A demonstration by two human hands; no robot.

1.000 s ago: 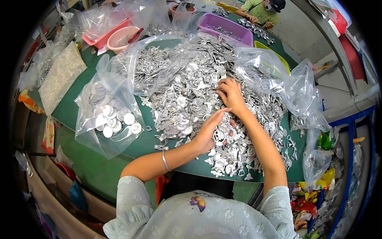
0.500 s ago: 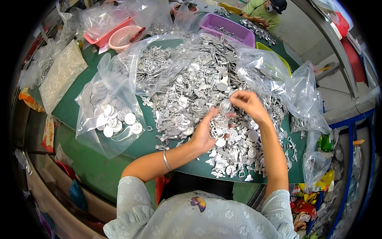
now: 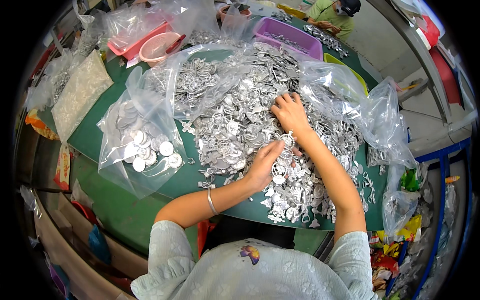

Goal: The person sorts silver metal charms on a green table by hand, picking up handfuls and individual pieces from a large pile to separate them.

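Observation:
My left hand (image 3: 265, 167) is closed around a small bunch of silver-coloured openwork metal pendants (image 3: 284, 150), palm turned up over the near part of the pile. Farther out, my right hand (image 3: 291, 117) rests on the big heap of loose metal charms (image 3: 235, 120), back of the hand up. Its fingers are bent and a little apart, touching the pieces, and I see nothing held in them. Round discs, crosses and ring-shaped pieces make up the heap. To the left, a clear plastic bag (image 3: 112, 160) holds flat round metal discs (image 3: 145, 150).
A clear bag (image 3: 185, 107) of ring-shaped pieces lies beside the heap. Behind stand a purple bin (image 3: 315, 49), a pink basin (image 3: 150, 50) and a red tray (image 3: 125, 52). More plastic (image 3: 380, 120) lies right. A person in green (image 3: 332, 20) works at the far end.
My right hand has moved away from my left hand, up and slightly left onto the heap. The left hand stays nearly in place with pendants in it.

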